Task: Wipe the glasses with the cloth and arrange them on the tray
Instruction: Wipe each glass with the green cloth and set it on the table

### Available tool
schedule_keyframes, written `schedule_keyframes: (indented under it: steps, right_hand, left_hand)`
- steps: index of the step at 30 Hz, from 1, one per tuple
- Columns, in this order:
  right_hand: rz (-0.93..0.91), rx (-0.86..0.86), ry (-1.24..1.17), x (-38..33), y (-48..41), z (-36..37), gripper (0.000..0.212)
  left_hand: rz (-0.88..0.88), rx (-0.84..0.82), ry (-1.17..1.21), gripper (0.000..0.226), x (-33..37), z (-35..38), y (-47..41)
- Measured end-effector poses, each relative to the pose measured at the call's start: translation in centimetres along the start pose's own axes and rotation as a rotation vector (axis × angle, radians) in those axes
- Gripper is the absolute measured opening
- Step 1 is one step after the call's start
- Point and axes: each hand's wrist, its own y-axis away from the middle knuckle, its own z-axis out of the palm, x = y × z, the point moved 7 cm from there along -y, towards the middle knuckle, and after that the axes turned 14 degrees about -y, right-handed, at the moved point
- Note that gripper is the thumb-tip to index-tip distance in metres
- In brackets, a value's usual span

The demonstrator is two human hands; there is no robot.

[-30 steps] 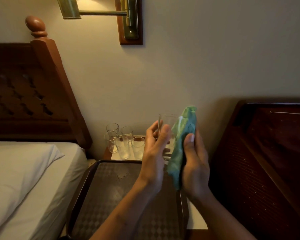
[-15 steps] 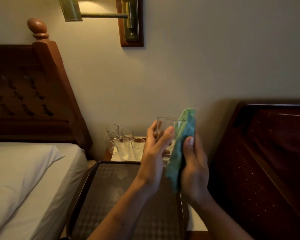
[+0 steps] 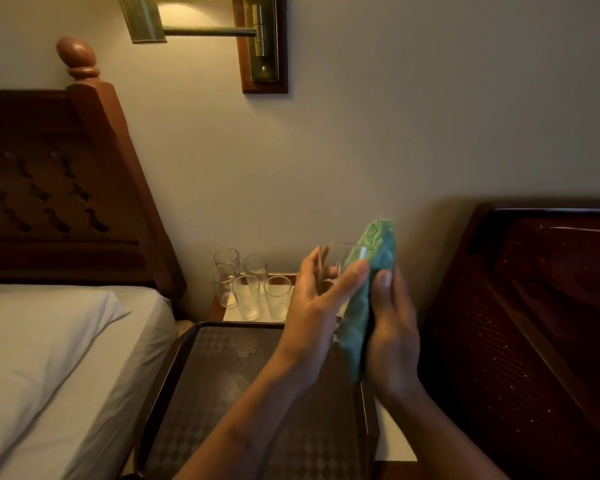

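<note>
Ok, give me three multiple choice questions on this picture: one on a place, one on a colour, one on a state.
1. The five waiting glasses stand: A on the bedside table, behind the tray; B on the tray; C in the right hand.
2. The cloth is: A white; B red; C green.
3. The left hand: A grips a glass; B lies flat; C hangs empty.
Answers: A, they cluster by the wall; C, plainly green; A, fingers curl round it.

Lower part of held glass hidden behind left hand and cloth. Outline of right hand blurred. Lamp shade cut off at top edge; near end of tray cut off at bottom edge.
</note>
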Motion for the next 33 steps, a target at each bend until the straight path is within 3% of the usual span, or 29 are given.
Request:
schedule_keyframes:
  steps: [2, 5, 8, 10, 12, 17, 19, 21, 24, 27, 28, 30, 32, 33]
  right_hand:
    - [0.012, -0.084, 0.060, 1.5, 1.9, 0.5, 0.067]
    - [0.045, -0.150, 0.164, 3.2, 3.9, 0.4, 0.070]
    - [0.050, -0.055, 0.152, 2.4, 2.9, -0.7, 0.056]
    - [0.159, 0.082, 0.039, 2.1, 0.9, -2.1, 0.047]
    - [0.356, 0.168, -0.251, 2.5, -0.4, -2.8, 0.049]
    - [0.627, 0.169, -0.588, 3.7, 0.9, -1.5, 0.046]
    - [0.638, 0.156, -0.633, 3.6, 1.8, -1.4, 0.042]
    - [0.577, 0.093, -0.529, 4.0, 2.0, -2.8, 0.021]
    - [0.657, 0.192, -0.307, 5.3, 2.8, -5.2, 0.066]
    - [0.554, 0.124, -0.432, 4.4, 2.5, -3.6, 0.050]
    - [0.618, 0.124, -0.650, 4.2, 2.4, -2.3, 0.054]
    - [0.592, 0.098, -0.708, 3.5, 2.2, -1.5, 0.065]
    - [0.597, 0.052, -0.685, 2.4, 2.4, -0.6, 0.046]
    - [0.599, 0.125, -0.774, 2.4, 1.8, -1.0, 0.041]
  left_hand:
    - [-0.004, 0.053, 0.012, 0.066, 0.3, -0.8, -0.9]
    - [0.009, 0.161, -0.016, 0.047, 0.5, -2.0, -1.5]
    - [-0.015, 0.109, 0.068, 0.048, -0.2, -1.9, -1.2]
    - [0.058, -0.014, 0.089, 0.039, -0.1, -1.3, -0.7]
    - [0.166, -0.079, 0.106, 0.032, 0.4, -0.8, -0.3]
    - [0.301, 0.132, 0.047, 0.059, 1.5, -2.4, -0.5]
    - [0.308, 0.193, 0.048, 0.062, 1.4, -3.1, -0.6]
    - [0.301, 0.198, 0.063, 0.070, 0.8, -3.2, -0.4]
    - [0.334, 0.156, -0.002, 0.082, 0.6, -2.4, 0.1]
    - [0.350, 0.221, -0.013, 0.079, 1.0, -3.1, 0.0]
    - [0.344, 0.243, 0.003, 0.078, 1.1, -3.5, -0.2]
    - [0.331, 0.237, 0.025, 0.077, 1.2, -3.6, -0.3]
    - [0.340, 0.171, 0.024, 0.077, 1.1, -3.0, -0.1]
    - [0.349, 0.143, 0.019, 0.076, 1.1, -2.6, 0.1]
